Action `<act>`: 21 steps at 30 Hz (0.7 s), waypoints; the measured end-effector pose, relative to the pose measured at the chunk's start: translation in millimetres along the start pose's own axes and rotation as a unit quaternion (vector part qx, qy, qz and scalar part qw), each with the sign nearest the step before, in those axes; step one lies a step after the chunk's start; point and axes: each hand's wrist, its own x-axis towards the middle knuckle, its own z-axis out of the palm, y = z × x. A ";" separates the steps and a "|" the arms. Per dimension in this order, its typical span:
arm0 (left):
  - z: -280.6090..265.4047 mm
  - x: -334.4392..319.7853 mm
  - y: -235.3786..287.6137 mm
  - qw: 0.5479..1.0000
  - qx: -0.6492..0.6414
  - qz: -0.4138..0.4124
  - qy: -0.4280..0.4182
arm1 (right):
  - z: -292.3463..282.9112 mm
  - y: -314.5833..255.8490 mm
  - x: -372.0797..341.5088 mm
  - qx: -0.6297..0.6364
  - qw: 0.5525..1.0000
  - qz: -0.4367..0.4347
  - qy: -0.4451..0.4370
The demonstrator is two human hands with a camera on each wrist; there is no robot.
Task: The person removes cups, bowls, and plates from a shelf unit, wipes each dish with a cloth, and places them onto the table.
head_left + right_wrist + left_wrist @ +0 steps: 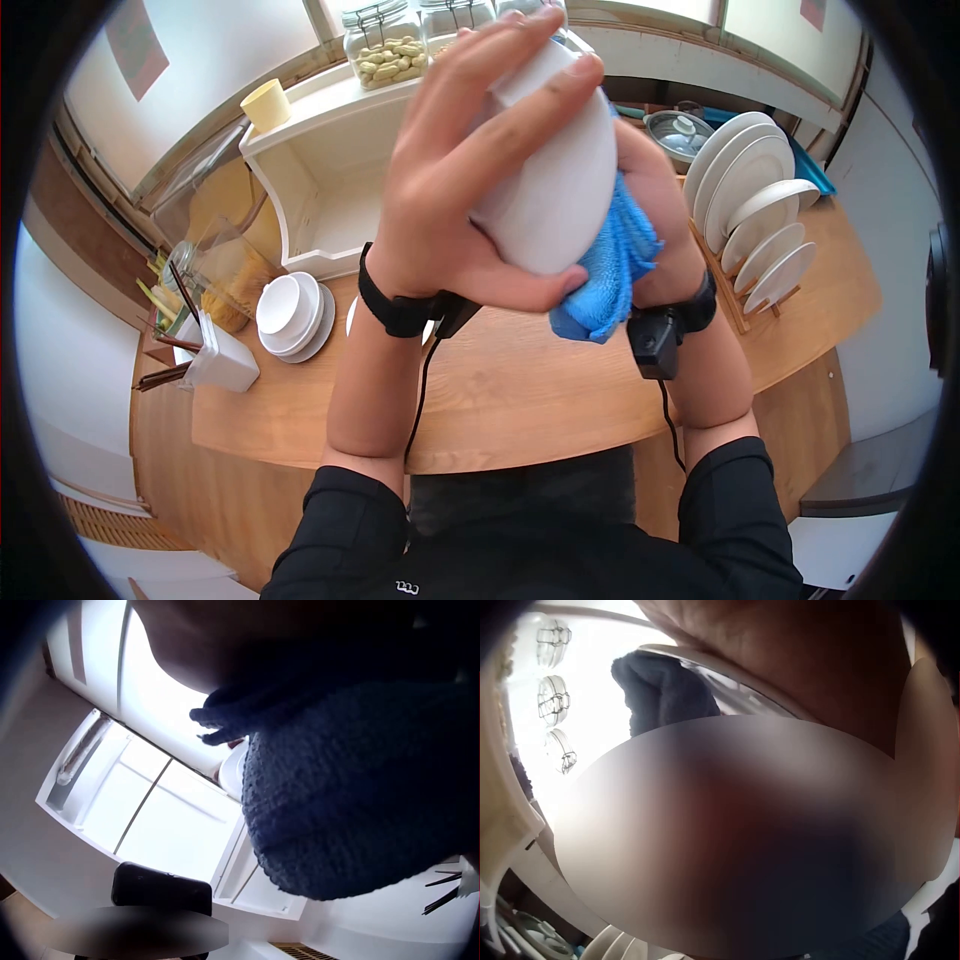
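Note:
My left hand grips a white plate raised above the table, with fingers spread over its face and the thumb at its lower edge. The plate is steeply tilted. On its right side my right hand holds a blue cloth against it, the fingers mostly hidden behind plate and cloth. Up close in the right wrist view, the textured cloth bunches below the hand. From the left wrist, the cloth shows beside the plate's thin rim.
White plates stand in a wooden rack on the right, near a glass-lidded pot. Stacked white dishes and a white chopstick holder are at left. Behind them are a cream shelf, a yellow cup and glass jars.

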 end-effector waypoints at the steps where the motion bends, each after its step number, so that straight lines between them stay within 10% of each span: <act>1: -0.1 -0.6 -1.2 1.000 -0.008 -0.009 -0.009 | -3.2 -1.7 -0.4 -0.032 0.999 -0.038 0.017; 7: -6.7 -3.6 -10.0 0.995 -0.043 -0.065 -0.055 | -5.9 4.4 -5.5 -0.085 0.991 -0.105 0.004; 9: -12.0 -6.2 -11.9 0.992 -0.057 -0.086 -0.072 | -10.3 13.6 -6.2 -0.493 0.813 -0.311 0.002; 12: -23.3 -9.9 -16.1 0.988 -0.066 -0.111 -0.081 | -6.4 19.3 -2.8 -0.544 0.745 -0.386 -0.009; 13: -32.9 -11.1 -20.9 0.979 -0.079 -0.131 -0.133 | 1.0 19.1 -2.7 -0.550 0.744 -0.380 -0.016; 15: -35.2 -14.2 -21.0 0.962 -0.128 -0.189 -0.151 | 16.9 13.8 -9.5 -0.383 0.893 -0.211 0.108; 21: -28.9 -18.5 -13.2 0.921 -0.248 -0.290 -0.082 | 29.7 19.5 -21.6 -0.500 0.815 -0.267 0.121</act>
